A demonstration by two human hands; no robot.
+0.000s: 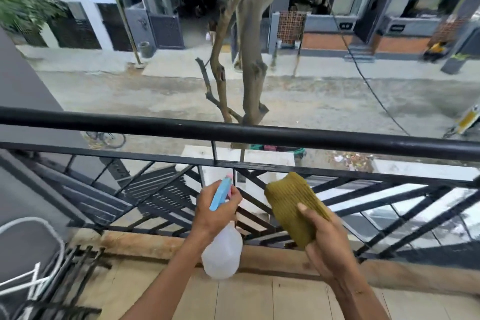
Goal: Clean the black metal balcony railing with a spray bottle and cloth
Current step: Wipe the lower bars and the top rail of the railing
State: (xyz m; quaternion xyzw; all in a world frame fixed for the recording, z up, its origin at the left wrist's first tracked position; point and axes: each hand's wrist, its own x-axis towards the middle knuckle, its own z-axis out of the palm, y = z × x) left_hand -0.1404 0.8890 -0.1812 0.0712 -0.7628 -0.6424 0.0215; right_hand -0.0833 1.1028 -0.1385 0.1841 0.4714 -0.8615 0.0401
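Person stands on a balcony w/ tiled floor (233, 299), looking down over the black metal railing (259, 135) toward a street w/ a bare tree (250, 65) just beyond the top rail. Left hand (215, 212) grips the neck of a spray bottle (222, 254), fingers curled round it below the blue trigger head (220, 193); the translucent white body hangs below the wrist, nozzle aimed toward the railing's lower bars. Right hand (328, 244) holds an olive-green ribbed cloth (292, 205), thumb pressed on the near face, rest of fingers behind it; cloth stands up off the hand, folded into a thick pad, close in front of the diagonal bars but contact w/ them can't be told. Bottle and cloth sit side by side, apart, both below the mid rail (337, 171). Railing runs across the whole view: thick round top rail, thinner flat rail under it, diagonal slats below. At bottom left, a grey panel w/ white tubing (39, 275) and dark metal rods (78, 267). A bicycle (109, 138) is seen down at street level on the left.
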